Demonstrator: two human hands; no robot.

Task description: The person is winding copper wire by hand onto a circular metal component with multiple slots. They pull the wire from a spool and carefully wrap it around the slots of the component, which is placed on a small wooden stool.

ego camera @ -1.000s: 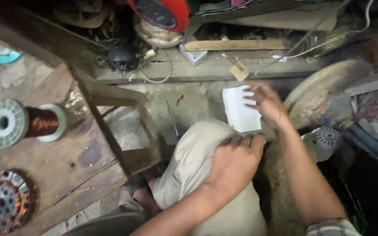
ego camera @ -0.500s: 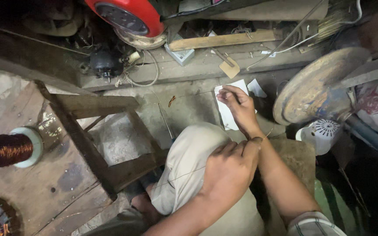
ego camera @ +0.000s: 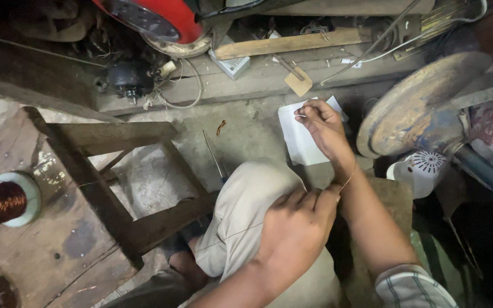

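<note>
My right hand (ego camera: 322, 129) reaches out over a white sheet of paper (ego camera: 296, 142) on the concrete floor. Its fingertips pinch the end of a thin copper wire (ego camera: 349, 178). The wire curves back past my right wrist to my left hand (ego camera: 298, 228). That hand rests on my knee in beige trousers (ego camera: 246, 217), fingers closed on the wire. A spool of copper wire (ego camera: 4, 201) lies on the wooden board at the far left.
A wooden stool frame (ego camera: 115, 188) stands left of my knee. A round metal base (ego camera: 412, 102) and a white fan part (ego camera: 423, 168) sit at the right. A red housing (ego camera: 155, 20), a black motor (ego camera: 129, 77) and a wooden plank (ego camera: 292, 43) lie along the back.
The view has swung to the right, sliding the spool toward the left edge. My right hand lifted slightly off the paper and now pinches the wire; the left hand stays on the knee.
</note>
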